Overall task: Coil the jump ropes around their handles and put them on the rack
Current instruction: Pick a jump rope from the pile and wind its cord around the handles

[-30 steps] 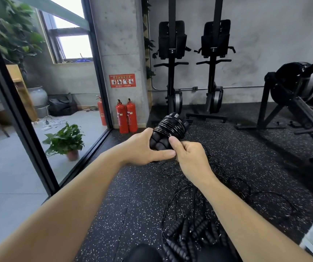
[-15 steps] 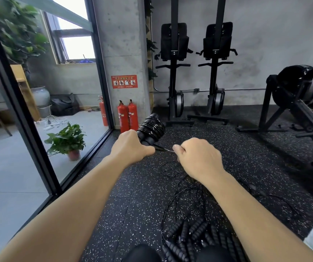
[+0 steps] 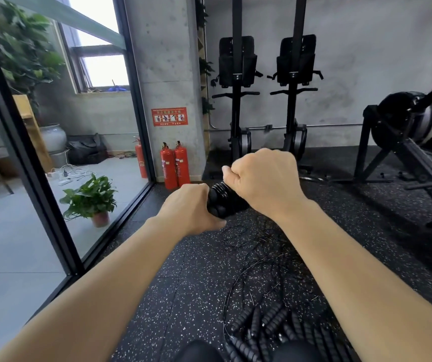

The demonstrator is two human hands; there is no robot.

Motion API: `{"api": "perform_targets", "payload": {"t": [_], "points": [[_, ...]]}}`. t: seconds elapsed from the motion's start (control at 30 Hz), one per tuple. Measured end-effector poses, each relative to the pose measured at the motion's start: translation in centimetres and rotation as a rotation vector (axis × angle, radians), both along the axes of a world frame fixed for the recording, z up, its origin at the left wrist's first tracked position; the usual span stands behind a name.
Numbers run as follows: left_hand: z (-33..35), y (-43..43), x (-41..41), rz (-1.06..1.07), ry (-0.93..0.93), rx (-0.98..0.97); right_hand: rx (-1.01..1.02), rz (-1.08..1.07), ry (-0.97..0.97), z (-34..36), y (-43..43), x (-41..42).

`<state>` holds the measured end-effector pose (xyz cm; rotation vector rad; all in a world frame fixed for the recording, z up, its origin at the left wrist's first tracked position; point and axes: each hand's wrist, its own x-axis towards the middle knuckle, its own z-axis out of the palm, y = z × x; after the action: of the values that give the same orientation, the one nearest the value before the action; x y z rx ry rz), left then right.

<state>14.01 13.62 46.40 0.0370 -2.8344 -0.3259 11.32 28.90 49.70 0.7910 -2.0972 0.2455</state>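
From the head camera, the left hand is gripping the near end of the coiled jump rope, with its fingers wrapping round the black ribbed handles at the centre of the view. The right hand is clenching into a fist over the bundle's far end and touching it; whatever cord it is pinching is hiding under the knuckles.

The black-framed glass wall is closing off the 9 o'clock side, running close beside the left forearm. Two red fire extinguishers are standing at 11 o'clock against a concrete pillar, and upright machines are lining the wall at 12. Open floor is lying toward 3 o'clock, before more black equipment.

The rubber floor is showing as dark, matte and white-speckled. Thin black cords are looping loosely across it below the hands, leading to a pile of jump ropes with ridged, foam-like handles lying at 6 o'clock.
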Motion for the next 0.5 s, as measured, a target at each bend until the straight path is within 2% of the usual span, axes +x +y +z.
{"api": "perform_targets", "payload": {"t": [0.2,0.3,0.43,0.5], "points": [[0.7,0.9,0.8,-0.158,-0.054,-0.091,0.150,-0.009,-0.017,2.1,0.7,-0.8],[1.3,1.6,1.4,-0.292,-0.055,-0.204,0.171,0.048,-0.055,2.6,0.7,-1.3],[1.9,1.6,1.8,-0.421,0.007,-0.368,0.147,0.133,-0.278,2.8,1.0,-2.1],[2.0,1.2,1.9,-0.471,0.050,-0.332,0.094,0.202,-0.469,2.6,1.2,-2.5]]}}
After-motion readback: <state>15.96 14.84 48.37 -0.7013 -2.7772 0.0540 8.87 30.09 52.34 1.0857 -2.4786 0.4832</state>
